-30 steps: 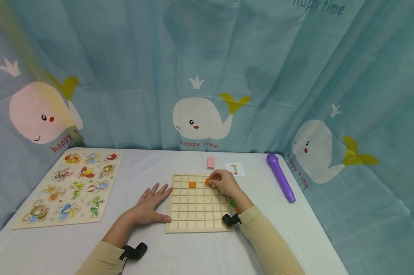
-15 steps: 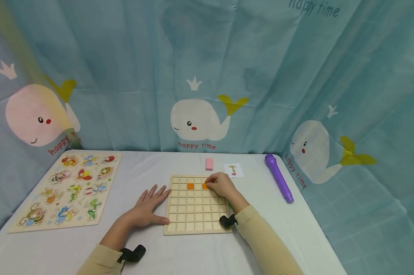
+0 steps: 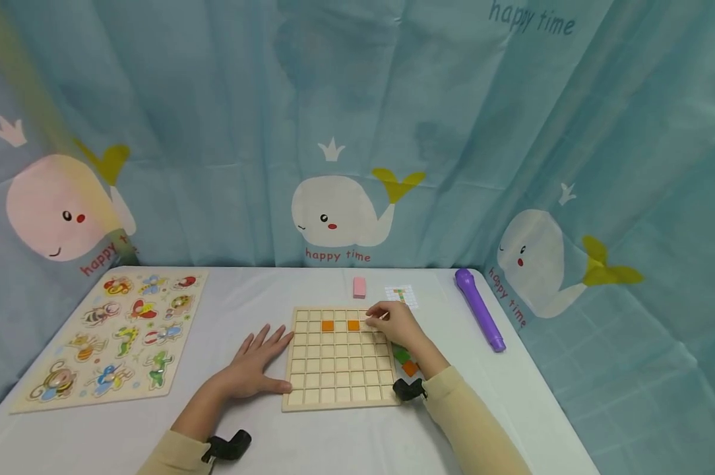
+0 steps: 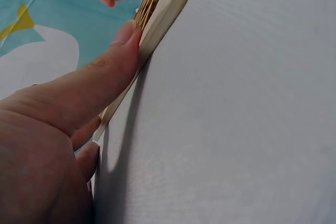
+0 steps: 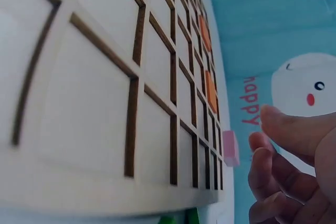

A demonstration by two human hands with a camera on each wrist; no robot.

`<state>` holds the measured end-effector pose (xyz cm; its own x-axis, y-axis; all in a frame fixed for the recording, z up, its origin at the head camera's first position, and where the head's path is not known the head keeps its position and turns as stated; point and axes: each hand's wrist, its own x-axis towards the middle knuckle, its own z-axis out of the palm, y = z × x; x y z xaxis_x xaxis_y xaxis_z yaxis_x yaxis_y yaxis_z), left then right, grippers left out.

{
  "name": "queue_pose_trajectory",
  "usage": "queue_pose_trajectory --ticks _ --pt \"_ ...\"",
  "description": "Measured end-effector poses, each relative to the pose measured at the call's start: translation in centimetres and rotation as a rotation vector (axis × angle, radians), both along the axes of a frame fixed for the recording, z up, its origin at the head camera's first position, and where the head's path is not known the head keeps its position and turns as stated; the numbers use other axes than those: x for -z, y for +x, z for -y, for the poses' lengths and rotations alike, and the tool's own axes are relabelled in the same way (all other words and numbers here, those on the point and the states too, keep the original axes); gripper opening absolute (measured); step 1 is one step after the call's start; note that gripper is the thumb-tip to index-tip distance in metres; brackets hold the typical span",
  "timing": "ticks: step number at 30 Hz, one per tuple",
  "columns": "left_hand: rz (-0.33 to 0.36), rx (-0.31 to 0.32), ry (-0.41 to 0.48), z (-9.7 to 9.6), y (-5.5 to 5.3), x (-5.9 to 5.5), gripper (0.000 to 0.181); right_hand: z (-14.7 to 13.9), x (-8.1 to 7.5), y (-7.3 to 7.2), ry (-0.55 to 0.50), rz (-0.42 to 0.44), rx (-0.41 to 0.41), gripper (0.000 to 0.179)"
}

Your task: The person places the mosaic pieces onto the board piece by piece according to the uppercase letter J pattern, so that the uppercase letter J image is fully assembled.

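two orange tiles [image 3: 354, 325] are set in the far part of the board [image 3: 336, 364], its left edge touched by the spread left hand [image 3: 255, 365], but one could be knocked askew if brushed by the loosely curled, empty right hand [image 3: 398, 324] beside it.

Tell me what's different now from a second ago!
The right hand let go of an orange square, which now lies on the wooden board, and moved a little to the right. The left hand stayed at the board's left edge, and the other orange square stayed put.
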<state>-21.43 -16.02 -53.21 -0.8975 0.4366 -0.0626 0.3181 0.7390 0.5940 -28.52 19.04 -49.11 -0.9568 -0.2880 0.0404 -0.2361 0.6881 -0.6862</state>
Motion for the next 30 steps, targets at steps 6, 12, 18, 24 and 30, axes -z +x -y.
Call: queue_pose_trajectory --ticks 6,12,18,24,30 --pt "0.0 -0.004 0.004 0.1 0.2 -0.1 0.114 -1.5 -0.4 0.7 -0.02 0.015 0.047 0.02" --pt "-0.007 -0.007 -0.008 0.2 0.3 -0.3 0.113 -2.8 -0.4 1.3 0.024 0.027 0.097 0.018" --pt "-0.004 -0.002 0.011 0.0 0.4 -0.6 0.113 -4.0 0.2 2.0 0.062 0.05 0.144 0.015" --pt "0.0 -0.003 0.006 0.0 0.3 -0.5 0.113 -5.0 0.8 2.4 0.094 0.103 0.217 0.018" --pt "0.002 -0.001 -0.006 0.0 -0.1 0.1 0.115 -5.5 1.3 2.8 0.128 0.109 0.225 0.019"
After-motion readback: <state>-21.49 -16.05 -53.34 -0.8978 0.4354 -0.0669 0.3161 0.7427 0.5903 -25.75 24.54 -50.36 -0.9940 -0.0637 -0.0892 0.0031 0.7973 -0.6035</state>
